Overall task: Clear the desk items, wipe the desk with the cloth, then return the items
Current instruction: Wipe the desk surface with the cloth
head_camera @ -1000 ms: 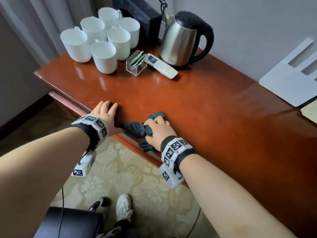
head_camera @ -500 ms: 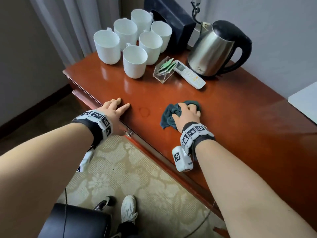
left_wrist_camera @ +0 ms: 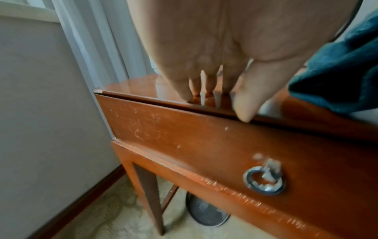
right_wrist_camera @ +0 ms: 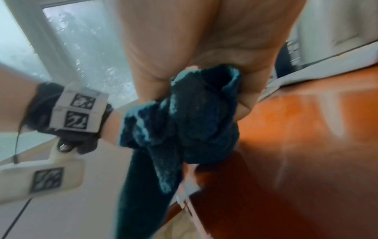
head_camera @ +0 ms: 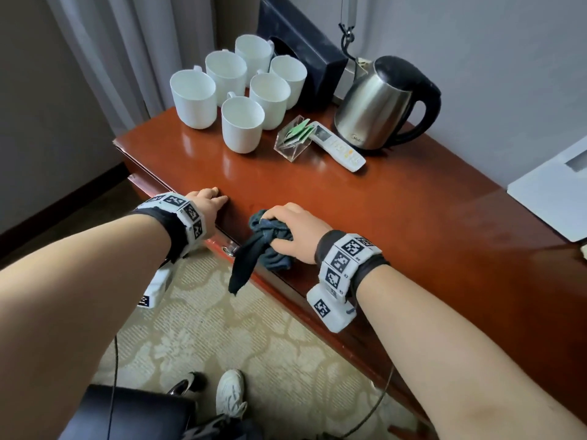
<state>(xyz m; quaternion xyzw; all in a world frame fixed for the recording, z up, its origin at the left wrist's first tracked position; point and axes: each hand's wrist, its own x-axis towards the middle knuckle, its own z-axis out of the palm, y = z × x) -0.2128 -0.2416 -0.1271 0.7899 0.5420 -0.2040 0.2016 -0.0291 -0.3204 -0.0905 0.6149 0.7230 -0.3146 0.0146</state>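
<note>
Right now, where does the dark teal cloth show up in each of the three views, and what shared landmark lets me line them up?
Head: cloth bunched under the right hand at the desk's front edge, one tail hanging over.
Left wrist: cloth at the right border, above the drawer front.
Right wrist: cloth centre frame, gripped, tail hanging down.
Shared landmark: the desk's front edge.

A glossy red-brown wooden desk (head_camera: 397,217) stands against a plain grey wall (head_camera: 476,42). At its far left corner hang pale grey curtains (head_camera: 133,58). The floor has a beige patterned carpet (head_camera: 222,328) and a dark wooden skirting board (left_wrist_camera: 77,205).
</note>
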